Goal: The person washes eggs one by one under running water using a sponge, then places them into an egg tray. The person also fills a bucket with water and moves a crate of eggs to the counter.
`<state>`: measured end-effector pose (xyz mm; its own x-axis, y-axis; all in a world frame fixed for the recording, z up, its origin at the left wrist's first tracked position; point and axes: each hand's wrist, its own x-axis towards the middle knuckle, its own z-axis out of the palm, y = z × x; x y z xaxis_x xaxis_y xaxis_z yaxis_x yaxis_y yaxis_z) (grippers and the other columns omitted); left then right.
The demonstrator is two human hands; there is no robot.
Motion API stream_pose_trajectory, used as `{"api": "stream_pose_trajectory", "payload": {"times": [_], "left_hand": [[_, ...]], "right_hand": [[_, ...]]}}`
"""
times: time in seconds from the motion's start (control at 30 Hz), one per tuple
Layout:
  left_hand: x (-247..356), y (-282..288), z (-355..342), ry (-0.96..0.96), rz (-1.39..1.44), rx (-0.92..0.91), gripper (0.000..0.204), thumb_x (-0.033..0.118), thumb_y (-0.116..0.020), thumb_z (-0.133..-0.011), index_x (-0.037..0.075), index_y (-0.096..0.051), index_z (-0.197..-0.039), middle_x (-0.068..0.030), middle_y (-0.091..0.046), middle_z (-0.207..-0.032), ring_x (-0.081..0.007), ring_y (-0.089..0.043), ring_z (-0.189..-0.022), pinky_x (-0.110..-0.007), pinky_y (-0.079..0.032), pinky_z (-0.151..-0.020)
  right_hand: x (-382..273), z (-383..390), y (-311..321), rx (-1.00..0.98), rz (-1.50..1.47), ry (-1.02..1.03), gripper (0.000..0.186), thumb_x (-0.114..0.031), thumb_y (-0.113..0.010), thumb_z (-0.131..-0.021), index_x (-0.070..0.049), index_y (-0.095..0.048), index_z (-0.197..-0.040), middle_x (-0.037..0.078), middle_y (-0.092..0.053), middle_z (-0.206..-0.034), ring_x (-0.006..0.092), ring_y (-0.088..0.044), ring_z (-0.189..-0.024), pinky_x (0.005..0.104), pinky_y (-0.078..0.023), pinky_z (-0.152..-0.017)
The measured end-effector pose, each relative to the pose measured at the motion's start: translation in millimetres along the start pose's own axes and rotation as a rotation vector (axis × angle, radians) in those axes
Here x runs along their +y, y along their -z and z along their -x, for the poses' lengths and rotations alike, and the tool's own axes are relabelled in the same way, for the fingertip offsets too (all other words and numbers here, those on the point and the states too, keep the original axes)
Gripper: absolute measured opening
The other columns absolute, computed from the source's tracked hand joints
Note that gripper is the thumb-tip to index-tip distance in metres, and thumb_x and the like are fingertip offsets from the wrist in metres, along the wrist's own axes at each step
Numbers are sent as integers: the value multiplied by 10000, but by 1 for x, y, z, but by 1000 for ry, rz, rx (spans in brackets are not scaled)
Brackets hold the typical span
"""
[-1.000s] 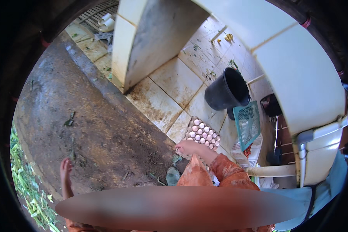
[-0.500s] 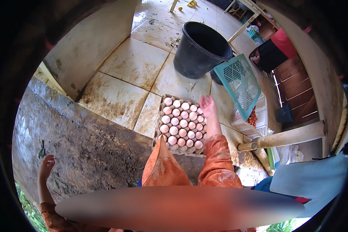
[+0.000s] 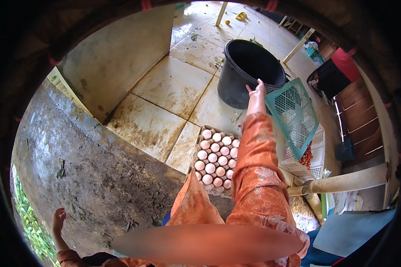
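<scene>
Looks like nothing's picked up yet: the black bucket (image 3: pixel 234 82) stands on the tiled floor (image 3: pixel 169 86), the right hand (image 3: pixel 257 94) overlapping it, fingers spread, nothing visibly gripped (contact unclear), while the orange sleeve (image 3: pixel 256 164) hides some eggs (image 3: pixel 212 158) and the left hand's (image 3: pixel 59 216) half-curled, too small to tell.

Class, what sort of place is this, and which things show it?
Possibly a rural food store or kitchen opening onto a yard: eggs in a tray, red produce in a crate, and bare ground beside soiled tiles.
</scene>
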<state>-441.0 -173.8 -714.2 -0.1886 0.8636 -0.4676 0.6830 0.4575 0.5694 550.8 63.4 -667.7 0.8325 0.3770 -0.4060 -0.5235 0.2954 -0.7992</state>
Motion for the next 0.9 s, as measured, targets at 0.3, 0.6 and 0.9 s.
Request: {"api": "stream_pose_trajectory", "payload": {"times": [0.3, 0.6, 0.9], "left_hand": [[40, -18, -18, -174, -84, -52, 318, 127, -605, -838, 76, -556, -1148, -69, -622, -1000, -154, -579, -871, -299, -469, -763], [48, -16, 0, -162, -189, -100, 341, 126, -639, -807, 72, -566, -1135, -80, -631, -1009, -189, -597, -850, -325, -482, -748], [7, -5, 8, -117, -128, -108, 357, 125, -642, -806, 57, -555, -1146, -79, -625, -1014, -183, -591, -850, -324, -479, -756]], "right_hand": [[76, 85, 87, -340, -221, 87, 288, -85, -631, -801, -119, -545, -1074, 35, -569, -1030, 185, -546, -921, 349, -517, -728], [134, 162, 96, -600, -305, 50, 317, -77, -599, -836, -97, -524, -1143, 40, -583, -1072, 168, -555, -949, 329, -523, -769], [171, 224, 73, -713, -228, -34, 235, -83, -602, -838, -111, -549, -1066, 0, -605, -1021, 126, -585, -902, 280, -537, -651]]}}
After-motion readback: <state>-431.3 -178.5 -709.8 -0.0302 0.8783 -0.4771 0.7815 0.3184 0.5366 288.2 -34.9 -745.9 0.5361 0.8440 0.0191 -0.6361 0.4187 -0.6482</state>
